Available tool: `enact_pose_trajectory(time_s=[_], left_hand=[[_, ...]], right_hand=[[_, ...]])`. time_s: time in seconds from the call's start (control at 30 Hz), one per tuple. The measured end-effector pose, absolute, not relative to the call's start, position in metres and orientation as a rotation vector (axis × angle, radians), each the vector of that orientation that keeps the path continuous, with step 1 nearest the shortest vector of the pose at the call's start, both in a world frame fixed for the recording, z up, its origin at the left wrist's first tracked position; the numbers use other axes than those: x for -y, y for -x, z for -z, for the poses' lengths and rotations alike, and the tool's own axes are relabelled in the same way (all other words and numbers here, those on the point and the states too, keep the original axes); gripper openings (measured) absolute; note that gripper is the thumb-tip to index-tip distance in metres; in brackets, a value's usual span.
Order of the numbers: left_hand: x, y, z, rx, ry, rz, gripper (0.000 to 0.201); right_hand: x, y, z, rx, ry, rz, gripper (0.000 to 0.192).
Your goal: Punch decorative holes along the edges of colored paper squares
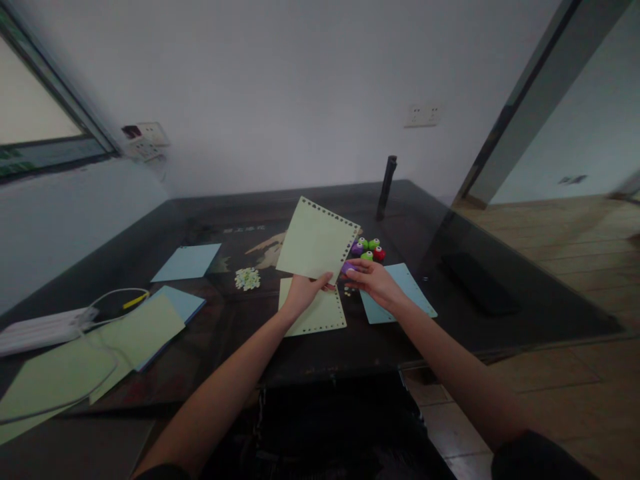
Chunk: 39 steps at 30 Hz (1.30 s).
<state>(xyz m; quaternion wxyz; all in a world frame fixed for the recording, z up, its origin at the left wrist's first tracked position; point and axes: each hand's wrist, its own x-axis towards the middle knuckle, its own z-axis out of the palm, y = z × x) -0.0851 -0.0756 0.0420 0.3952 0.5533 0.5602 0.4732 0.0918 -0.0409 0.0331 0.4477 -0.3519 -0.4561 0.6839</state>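
My left hand (309,291) pinches the lower edge of a pale green sheet of paper (315,241), held tilted above the table. Punched holes run along its top and right edges. In my right hand (376,281), a small purple hole punch (349,267) is gripped at the sheet's right edge. Below lies a second green sheet (320,312), with holes along its right and bottom edges. A pile of punched paper bits (247,279) sits to the left. Several green, red and purple punches (369,254) with white eyes cluster just beyond my right hand.
A blue sheet (413,297) lies under my right forearm, another blue sheet (187,262) at left. Green sheets (150,330), a white power strip (43,331) and its cable occupy the left side. A black upright object (387,188) stands at the back; a dark flat object (477,283) lies right.
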Motion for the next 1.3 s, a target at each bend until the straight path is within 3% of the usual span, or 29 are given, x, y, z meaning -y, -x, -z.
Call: enact_pose_trajectory(time_s=[1.3], left_hand=[[0.077, 0.081, -0.031, -1.406, -1.493, -1.131, 0.005]], right_hand=[[0.044, -0.087, -0.031, 1.23, 0.922, -1.603, 0.033]])
